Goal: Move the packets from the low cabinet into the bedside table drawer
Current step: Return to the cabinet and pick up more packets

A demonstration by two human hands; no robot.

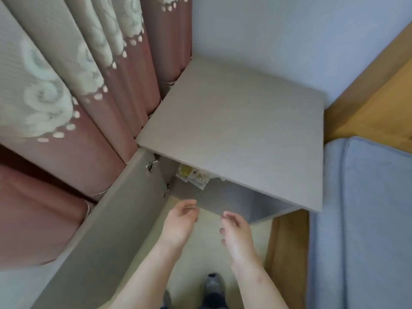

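A grey low cabinet (236, 121) stands against the wall with its door (124, 210) swung open to the left. Inside, on a shelf just under the top panel, lies a small pile of packets (193, 176), white and yellow, partly hidden by the top. My left hand (181, 221) hovers in front of the opening with relaxed fingers and holds nothing. My right hand (237, 230) hovers beside it, fingers loosely bent, also empty. Both hands are below the packets and apart from them. No drawer is in view.
Patterned pink and beige curtains (73, 97) hang close on the left behind the open door. A bed with a blue mattress (365, 219) and wooden frame (285, 248) stands on the right. My feet (213, 286) are on the pale floor below.
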